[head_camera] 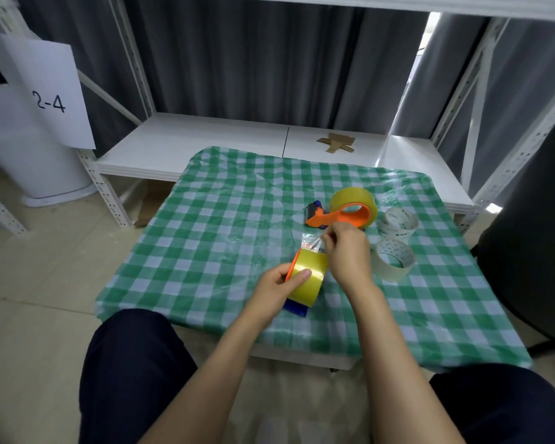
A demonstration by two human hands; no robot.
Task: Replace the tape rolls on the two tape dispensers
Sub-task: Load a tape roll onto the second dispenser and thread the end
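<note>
At frame centre, above the bench [205, 219], the left hand [277, 288] grips a light, stiff dispenser [306, 277] by its slick yellow roll while the right hand [346, 248] pinches the thin, sticky tape end [311, 241], best held at its edge.

- The left half of the checked table [205, 225] is bare cloth, so a hand can pass there freely, from the near edge up to the far edge.
- On the right side the way is crowded: the orange dispenser with its yellow roll [350, 209] lies at the far right, and two pale tape rolls [398, 221] [393, 259] stand just beside it, near each other.
- Both hands, the left hand [277, 288] and the right hand [350, 251], with the held dispenser [308, 277], fill the middle near the front edge.
- The black chair [532, 238] closes the right side of the table.
- Behind the table, the white shelf [205, 139] is mostly open.
</note>
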